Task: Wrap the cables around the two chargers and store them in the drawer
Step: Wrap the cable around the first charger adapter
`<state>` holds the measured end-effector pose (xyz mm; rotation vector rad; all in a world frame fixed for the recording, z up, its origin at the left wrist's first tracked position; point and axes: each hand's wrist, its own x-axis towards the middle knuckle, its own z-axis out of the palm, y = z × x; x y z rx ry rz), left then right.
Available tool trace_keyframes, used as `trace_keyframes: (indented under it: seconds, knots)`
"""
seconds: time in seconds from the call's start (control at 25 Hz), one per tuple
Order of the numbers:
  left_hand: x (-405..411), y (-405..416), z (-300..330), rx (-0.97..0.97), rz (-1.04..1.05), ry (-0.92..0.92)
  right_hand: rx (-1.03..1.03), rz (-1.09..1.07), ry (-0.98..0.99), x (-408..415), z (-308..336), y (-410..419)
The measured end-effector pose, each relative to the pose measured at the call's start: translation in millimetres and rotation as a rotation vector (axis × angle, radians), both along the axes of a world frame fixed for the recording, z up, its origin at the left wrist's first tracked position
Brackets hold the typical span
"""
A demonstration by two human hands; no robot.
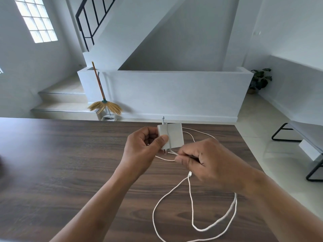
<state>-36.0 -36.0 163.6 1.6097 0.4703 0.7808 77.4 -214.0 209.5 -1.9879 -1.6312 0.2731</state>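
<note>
My left hand (pixel 141 147) grips a white square charger (pixel 174 136) above the wooden table, thumb pressed on its face over one turn of white cable. My right hand (pixel 208 159) pinches the cable just below and right of the charger. The rest of the white cable (pixel 192 206) trails down in long loose loops across the table toward its front edge, and another stretch arcs behind my right hand. Metal prongs stick out at the charger's top and bottom. Only one charger is in view, and no drawer is visible.
The dark wooden table (pixel 70 172) fills the lower view, its far edge near the low white wall. A broom (pixel 103 102) leans by the stairs beyond. A black-legged bench (pixel 297 137) stands at the right, and a potted plant (pixel 260 79) sits in the far corner.
</note>
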Motion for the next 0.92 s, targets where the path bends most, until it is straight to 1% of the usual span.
trace_keyframes:
  seconds: [0.12,0.2,0.28,0.44,0.64,0.84,0.92]
  knots:
    - [-4.4,-0.8,0.5,0.086,-0.055,0.023,0.013,0.014,-0.152,6.5,28.8,3.8]
    - [-7.5,-4.5,4.3,0.154,-0.106,0.051,0.040,0.023,-0.140,18.6,48.6,10.8]
    - [-12.2,-10.4,9.3,0.162,-0.158,0.057,0.068,0.033,-0.101,32.1,62.6,19.0]
    - [-23.0,-19.3,12.8,0.046,-0.274,-0.006,0.104,0.086,0.153,48.9,59.4,28.4]
    - [-26.9,-21.4,11.2,-0.070,-0.345,-0.060,0.076,0.116,0.677,53.8,31.7,35.1]
    - [-27.6,-15.3,7.8,-0.083,-0.306,-0.038,0.118,0.045,0.908,49.9,7.0,41.6]
    - [-26.2,-16.4,4.9,-0.118,-0.309,-0.047,0.121,0.025,1.003,50.3,1.6,40.5]
